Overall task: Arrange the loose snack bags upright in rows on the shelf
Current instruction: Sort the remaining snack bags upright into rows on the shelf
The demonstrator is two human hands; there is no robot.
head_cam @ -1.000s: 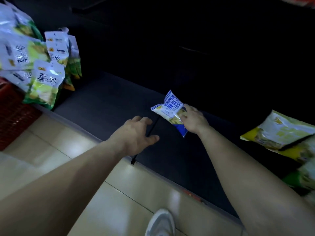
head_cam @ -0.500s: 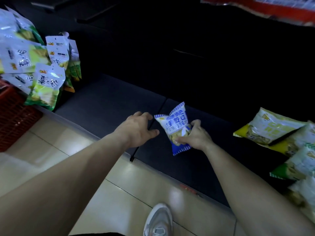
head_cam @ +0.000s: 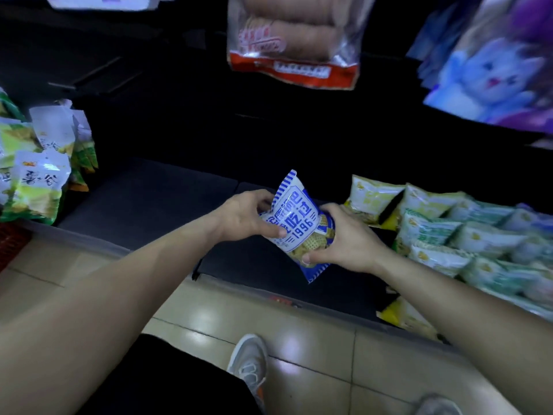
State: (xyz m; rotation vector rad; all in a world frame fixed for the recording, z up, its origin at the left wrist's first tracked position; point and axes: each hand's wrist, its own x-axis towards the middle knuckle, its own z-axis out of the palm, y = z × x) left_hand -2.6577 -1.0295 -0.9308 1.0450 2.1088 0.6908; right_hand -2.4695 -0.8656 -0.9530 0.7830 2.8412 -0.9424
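A blue-and-white snack bag (head_cam: 299,223) marked 1996 hangs above the dark bottom shelf (head_cam: 143,202), tilted with its top to the upper left. My left hand (head_cam: 245,215) grips its left edge and my right hand (head_cam: 344,238) grips its lower right side. Several yellow-and-green snack bags (head_cam: 449,232) lie flat in a heap on the shelf just right of my right hand. More green-and-white bags (head_cam: 39,187) stand upright at the shelf's far left.
A red basket (head_cam: 12,241) sits at the left edge on the tiled floor (head_cam: 269,322). A red-and-clear biscuit pack (head_cam: 293,40) and a purple-blue cartoon bag (head_cam: 490,70) hang from the shelf above. My two shoes (head_cam: 250,363) stand close to the shelf front.
My left hand has closed in and taken hold of the blue bag's left edge. The bag has risen a little and turned more upright. The view has tilted upward and to the right.
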